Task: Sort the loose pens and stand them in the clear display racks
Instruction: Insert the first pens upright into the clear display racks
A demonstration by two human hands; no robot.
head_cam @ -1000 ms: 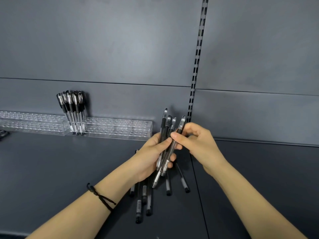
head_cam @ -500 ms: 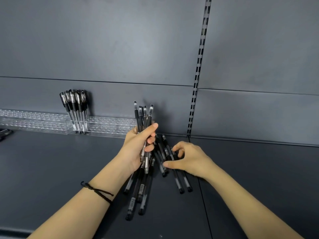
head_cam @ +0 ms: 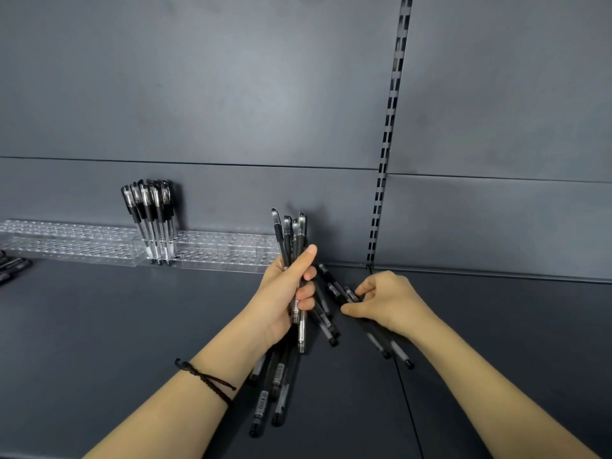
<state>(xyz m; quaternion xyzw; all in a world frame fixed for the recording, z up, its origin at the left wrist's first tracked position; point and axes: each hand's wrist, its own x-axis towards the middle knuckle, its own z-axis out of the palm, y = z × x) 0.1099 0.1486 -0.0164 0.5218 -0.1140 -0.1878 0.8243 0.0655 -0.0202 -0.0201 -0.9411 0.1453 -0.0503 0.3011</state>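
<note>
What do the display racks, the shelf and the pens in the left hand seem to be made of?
Display racks: clear glossy plastic, perhaps acrylic; the shelf shows through. Shelf: matte dark grey, probably painted metal, judging by its panel seam. Pens in the left hand: plastic, with translucent barrels, black grips and glinting caps.

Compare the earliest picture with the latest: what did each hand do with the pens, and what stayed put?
The right hand let go of the bundle of pens, dropped to the shelf and now pinches a loose pen. The left hand kept its grip on the bundle, tilting it more upright. The standing pens in the clear rack did not move.
</note>
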